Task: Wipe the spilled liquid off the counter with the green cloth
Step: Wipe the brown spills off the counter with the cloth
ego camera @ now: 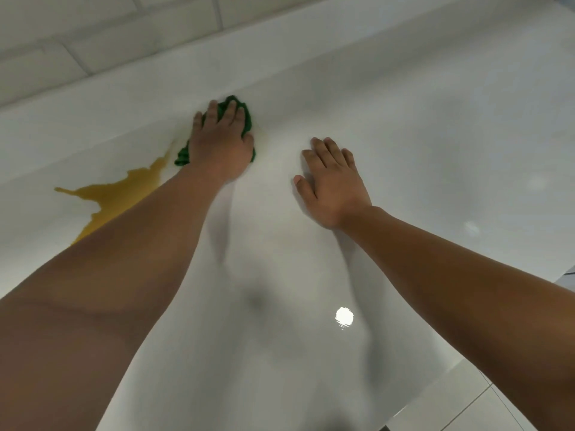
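Note:
My left hand [219, 141] presses flat on a bunched green cloth [245, 118] on the white counter [435, 150], fingers spread over it. The cloth pokes out beyond my fingertips and at the left of my wrist. A yellow-orange puddle of spilled liquid [115, 197] lies to the left of the cloth, partly hidden under my left forearm. A thin yellow streak runs from the puddle up to the cloth. My right hand [333, 181] rests palm down on the bare counter to the right, fingers straight, holding nothing.
A white tiled wall [109, 35] rises behind the counter at the top left. The counter's front edge runs along the lower right, with floor tiles [466, 405] below it. A bright light reflection [344, 315] shows on the glossy surface.

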Available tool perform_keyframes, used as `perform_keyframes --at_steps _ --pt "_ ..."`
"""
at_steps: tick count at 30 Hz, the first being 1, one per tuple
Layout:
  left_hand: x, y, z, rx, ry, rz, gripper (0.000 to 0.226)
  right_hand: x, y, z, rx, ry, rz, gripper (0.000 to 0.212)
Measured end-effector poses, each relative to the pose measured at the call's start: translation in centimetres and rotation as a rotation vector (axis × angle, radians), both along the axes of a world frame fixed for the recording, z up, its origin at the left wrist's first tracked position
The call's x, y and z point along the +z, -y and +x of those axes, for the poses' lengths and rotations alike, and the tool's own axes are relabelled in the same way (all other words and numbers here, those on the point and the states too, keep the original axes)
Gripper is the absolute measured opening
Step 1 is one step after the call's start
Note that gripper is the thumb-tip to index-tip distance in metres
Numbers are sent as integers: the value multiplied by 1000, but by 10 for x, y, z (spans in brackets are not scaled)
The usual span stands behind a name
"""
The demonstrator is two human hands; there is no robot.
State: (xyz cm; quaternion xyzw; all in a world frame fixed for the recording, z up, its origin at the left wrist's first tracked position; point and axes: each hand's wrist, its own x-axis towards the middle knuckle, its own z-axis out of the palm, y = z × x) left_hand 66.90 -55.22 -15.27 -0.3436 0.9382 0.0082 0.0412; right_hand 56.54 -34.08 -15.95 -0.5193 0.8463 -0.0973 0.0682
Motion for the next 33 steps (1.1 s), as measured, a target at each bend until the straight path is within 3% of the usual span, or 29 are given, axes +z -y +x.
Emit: perform_keyframes --at_steps 7,11,14,16,21,27,30,33 --pt "-1 -44 42 -365 -40 48 57 2 1 -4 10 -17 30 69" --pt "-1 -3 74 -245 -8 41 60 2 -1 -12 54 -44 24 63" --pt "-4 33 54 -27 27 -3 59 1 -3 -13 60 -43 2 62" --pt "-3 39 26 0 17 4 60 0 -2 -13 49 -28 -4 66" --pt "3 -1 -26 -183 -44 60 60 -1 -1 -15 27 -25 23 77" --pt "-1 -52 31 -420 -87 94 55 0 -3 -13 26 -8 29 81" --pt "-2 -33 64 -329 -63 49 58 -1 -3 -14 29 -5 26 81" --pt "-3 5 55 -84 -16 27 59 -1 -3 -14 29 -1 15 81"
